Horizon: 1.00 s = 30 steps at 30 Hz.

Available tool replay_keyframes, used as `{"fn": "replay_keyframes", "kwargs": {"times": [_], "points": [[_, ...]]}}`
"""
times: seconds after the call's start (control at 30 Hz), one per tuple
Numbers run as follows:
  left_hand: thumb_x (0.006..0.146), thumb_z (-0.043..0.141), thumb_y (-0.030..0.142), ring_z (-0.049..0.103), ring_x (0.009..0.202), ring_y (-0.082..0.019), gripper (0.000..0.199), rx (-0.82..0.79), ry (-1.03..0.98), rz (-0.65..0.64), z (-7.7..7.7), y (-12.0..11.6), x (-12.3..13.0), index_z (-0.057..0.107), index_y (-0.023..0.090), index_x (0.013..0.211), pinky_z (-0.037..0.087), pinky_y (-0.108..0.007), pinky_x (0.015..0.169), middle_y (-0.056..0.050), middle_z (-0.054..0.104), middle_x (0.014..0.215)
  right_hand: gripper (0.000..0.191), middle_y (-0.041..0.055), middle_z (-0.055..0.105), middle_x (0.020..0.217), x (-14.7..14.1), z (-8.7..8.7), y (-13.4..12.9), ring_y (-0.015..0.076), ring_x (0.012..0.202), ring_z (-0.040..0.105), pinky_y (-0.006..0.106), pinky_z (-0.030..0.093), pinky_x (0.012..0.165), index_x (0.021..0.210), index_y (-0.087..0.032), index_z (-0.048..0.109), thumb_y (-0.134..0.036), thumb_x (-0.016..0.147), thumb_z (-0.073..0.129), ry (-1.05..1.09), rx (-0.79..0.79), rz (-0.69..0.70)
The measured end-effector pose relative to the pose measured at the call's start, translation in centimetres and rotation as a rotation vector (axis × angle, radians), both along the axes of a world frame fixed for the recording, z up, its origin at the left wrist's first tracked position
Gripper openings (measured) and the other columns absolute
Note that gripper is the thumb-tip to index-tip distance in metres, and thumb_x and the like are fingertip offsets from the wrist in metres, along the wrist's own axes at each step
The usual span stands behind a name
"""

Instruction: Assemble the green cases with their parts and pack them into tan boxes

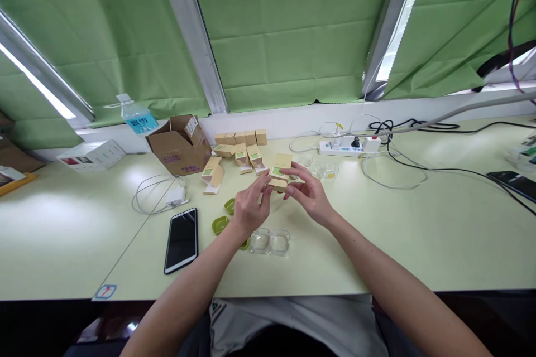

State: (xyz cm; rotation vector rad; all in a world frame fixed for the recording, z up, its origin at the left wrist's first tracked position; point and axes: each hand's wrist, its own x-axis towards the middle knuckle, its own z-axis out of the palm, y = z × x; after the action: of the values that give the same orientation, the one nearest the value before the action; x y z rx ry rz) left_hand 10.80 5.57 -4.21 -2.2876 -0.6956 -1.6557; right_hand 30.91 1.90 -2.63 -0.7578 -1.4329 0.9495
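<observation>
Between my two hands is a small beige carton with a green label, its top flap up, held above the table. My left hand pinches its left side with thumb and fingers. My right hand grips the right side, fingers across its front. Below my left hand lie green plastic trays, partly hidden by my forearm. Two clear plastic cups stand side by side nearer to me. Past the carton are more clear cups, one with something yellow in it. Several similar cartons stand beyond my left hand.
A row of small closed boxes lines the wall, beside an open cardboard box and a water bottle. A phone and a white charger lie left. A power strip with tangled cables is at back right.
</observation>
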Motion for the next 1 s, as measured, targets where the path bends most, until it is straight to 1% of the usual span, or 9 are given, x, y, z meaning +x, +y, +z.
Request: {"fn": "replay_keyframes", "kwargs": {"times": [0.1, 0.17, 0.37, 0.43, 0.53, 0.6, 0.73, 0.87, 1.0], "points": [[0.100, 0.063, 0.007, 0.083, 0.110, -0.024, 0.037, 0.016, 0.011, -0.007, 0.2, -0.1, 0.1, 0.066, 0.019, 0.135, 0.069, -0.027, 0.083, -0.013, 0.081, 0.130, 0.052, 0.0148, 0.031, 0.174, -0.1, 0.0, -0.1, 0.0166, 0.081, 0.078, 0.047, 0.070, 0.083, 0.131, -0.031, 0.074, -0.058, 0.089, 0.083, -0.009, -0.025, -0.027], [0.100, 0.063, 0.006, 0.081, 0.116, -0.025, 0.035, 0.018, 0.019, -0.011, 0.2, 0.0, 0.1, 0.067, 0.019, 0.132, 0.070, -0.027, 0.084, -0.014, 0.081, 0.129, 0.051, 0.0138, 0.029, 0.176, -0.2, 0.1, -0.1, 0.0162, 0.080, 0.078, 0.046, 0.070, 0.083, 0.130, -0.032, 0.075, -0.058, 0.087, 0.085, -0.018, -0.034, -0.043], [0.103, 0.060, 0.011, 0.077, 0.125, -0.027, 0.029, -0.041, 0.033, -0.004, -0.3, 0.2, 0.0, 0.069, 0.022, 0.128, 0.071, -0.033, 0.088, -0.012, 0.080, 0.131, 0.049, 0.0112, 0.024, 0.178, -0.1, 0.2, -0.2, 0.0137, 0.080, 0.077, 0.045, 0.069, 0.086, 0.127, -0.033, 0.076, -0.058, 0.086, 0.086, -0.027, -0.028, -0.055], [0.104, 0.061, 0.014, 0.080, 0.118, -0.026, 0.026, -0.080, 0.013, 0.003, -0.5, 0.1, 0.0, 0.070, 0.023, 0.126, 0.071, -0.033, 0.087, -0.011, 0.081, 0.128, 0.050, 0.0116, 0.023, 0.179, -0.1, 0.2, -0.2, 0.0135, 0.080, 0.076, 0.046, 0.069, 0.087, 0.126, -0.032, 0.076, -0.059, 0.086, 0.087, -0.028, -0.032, -0.050], [0.104, 0.063, 0.019, 0.085, 0.089, -0.019, 0.028, -0.180, -0.060, -0.010, -0.4, 0.0, 0.1, 0.066, 0.022, 0.132, 0.070, -0.028, 0.075, -0.010, 0.082, 0.123, 0.051, 0.0120, 0.023, 0.179, 0.0, 0.3, -0.2, 0.0129, 0.079, 0.076, 0.047, 0.068, 0.092, 0.125, -0.032, 0.076, -0.058, 0.083, 0.089, -0.027, -0.031, -0.050], [0.104, 0.064, 0.021, 0.083, 0.078, -0.015, 0.032, -0.262, -0.105, -0.038, -0.2, -0.2, 0.2, 0.064, 0.021, 0.136, 0.069, -0.026, 0.074, -0.009, 0.082, 0.123, 0.052, 0.0124, 0.023, 0.179, 0.0, 0.4, -0.2, 0.0132, 0.080, 0.076, 0.047, 0.067, 0.093, 0.125, -0.031, 0.076, -0.057, 0.081, 0.091, -0.035, -0.029, -0.061], [0.103, 0.064, 0.026, 0.083, 0.087, -0.016, 0.033, -0.391, -0.109, -0.118, 0.6, -0.5, 0.3, 0.066, 0.020, 0.136, 0.070, -0.029, 0.081, -0.011, 0.080, 0.127, 0.051, 0.0133, 0.025, 0.178, -0.1, 0.6, -0.4, 0.0106, 0.075, 0.073, 0.046, 0.067, 0.091, 0.124, -0.031, 0.077, -0.057, 0.082, 0.090, -0.074, -0.008, -0.097], [0.102, 0.066, 0.028, 0.081, 0.086, -0.016, 0.035, -0.483, -0.129, -0.194, 0.9, -0.7, 0.4, 0.068, 0.021, 0.136, 0.070, -0.027, 0.075, -0.012, 0.078, 0.132, 0.049, 0.0131, 0.027, 0.177, -0.1, 0.7, -0.5, 0.0103, 0.075, 0.072, 0.046, 0.067, 0.091, 0.125, -0.032, 0.076, -0.059, 0.085, 0.086, -0.100, 0.008, -0.110], [0.101, 0.068, 0.031, 0.081, 0.084, -0.016, 0.036, -0.556, -0.165, -0.210, 0.8, -0.7, 0.4, 0.069, 0.022, 0.136, 0.070, -0.027, 0.073, -0.012, 0.078, 0.132, 0.047, 0.0132, 0.028, 0.177, 0.0, 0.6, -0.5, 0.0114, 0.077, 0.074, 0.045, 0.067, 0.090, 0.126, -0.031, 0.076, -0.062, 0.090, 0.081, -0.115, 0.009, -0.114]]}}
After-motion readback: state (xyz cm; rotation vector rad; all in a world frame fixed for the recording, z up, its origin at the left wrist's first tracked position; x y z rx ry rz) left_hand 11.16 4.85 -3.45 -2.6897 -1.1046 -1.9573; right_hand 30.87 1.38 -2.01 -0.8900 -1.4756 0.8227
